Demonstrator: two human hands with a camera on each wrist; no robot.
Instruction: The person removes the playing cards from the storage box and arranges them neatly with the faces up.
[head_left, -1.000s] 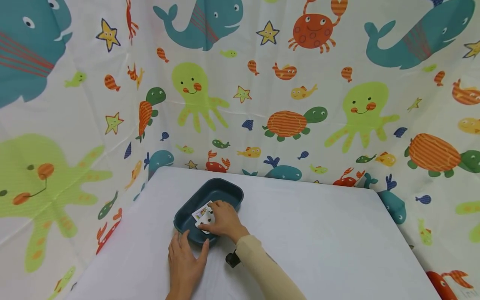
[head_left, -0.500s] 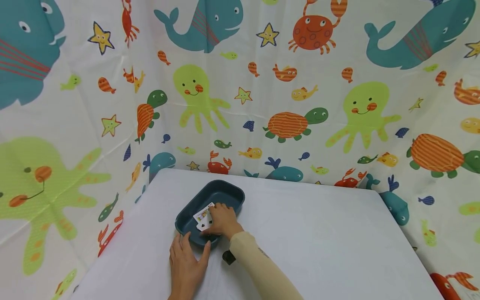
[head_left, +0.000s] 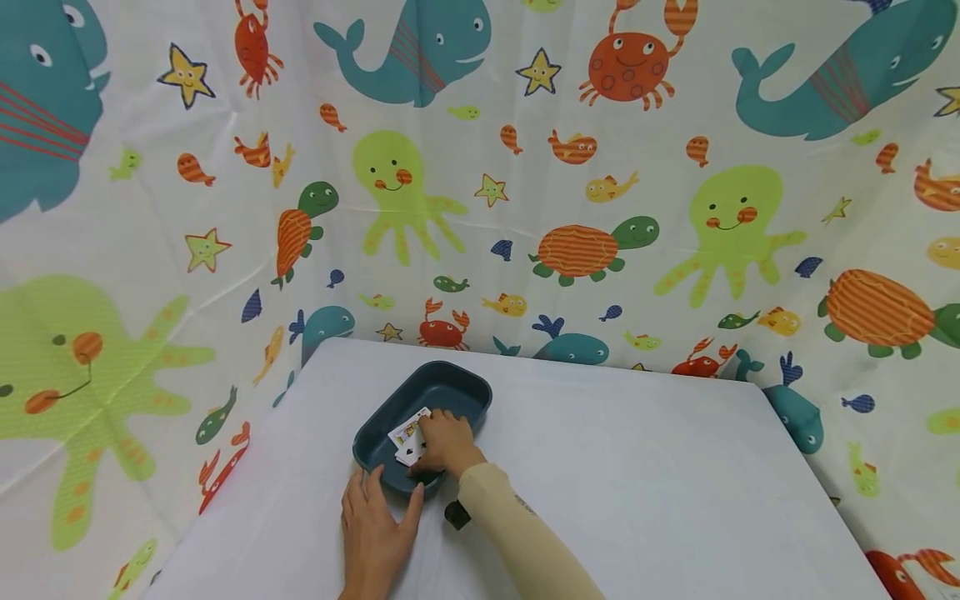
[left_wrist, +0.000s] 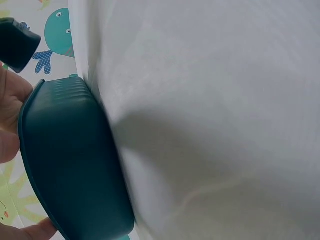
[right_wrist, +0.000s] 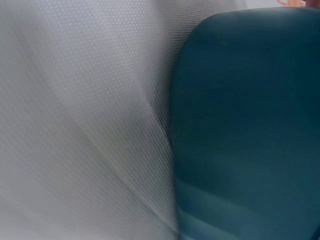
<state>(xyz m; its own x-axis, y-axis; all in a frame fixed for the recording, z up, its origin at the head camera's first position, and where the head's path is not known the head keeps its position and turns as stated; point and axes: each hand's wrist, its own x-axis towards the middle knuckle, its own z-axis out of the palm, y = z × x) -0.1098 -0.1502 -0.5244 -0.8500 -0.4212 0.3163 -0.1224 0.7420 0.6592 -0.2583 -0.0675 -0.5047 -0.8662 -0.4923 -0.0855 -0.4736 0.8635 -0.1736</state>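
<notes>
A dark teal rectangular tub (head_left: 372, 418) stands on the white-covered table. Several playing cards (head_left: 403, 435) lie overlapping inside, among them a picture card and a card with black spades. My right hand (head_left: 447, 443) reaches down into the tub, its fingers bent over the right part of the cards. Whether it pinches a card is hidden. At the near end, my left hand (head_left: 377, 518) touches the tub, fingers and thumb spread along the rim. In the left wrist view, fingertips (left_wrist: 9, 145) rest against the tub's rim. Only the tub's outer wall (right_wrist: 245, 125) fills the right wrist view's right side.
The white cloth (head_left: 615, 475) covers the table and wrinkles near the tub. Behind and at both sides hangs a curtain (head_left: 510, 192) printed with sea animals. A small black device (head_left: 457, 515) sits beneath the right wrist, beside the beige sleeve (head_left: 525, 533).
My right thumb has shifted slightly toward the tub's near right side, off the cards' left portion. The left hand keeps its place on the tub. The head view has shifted a little.
</notes>
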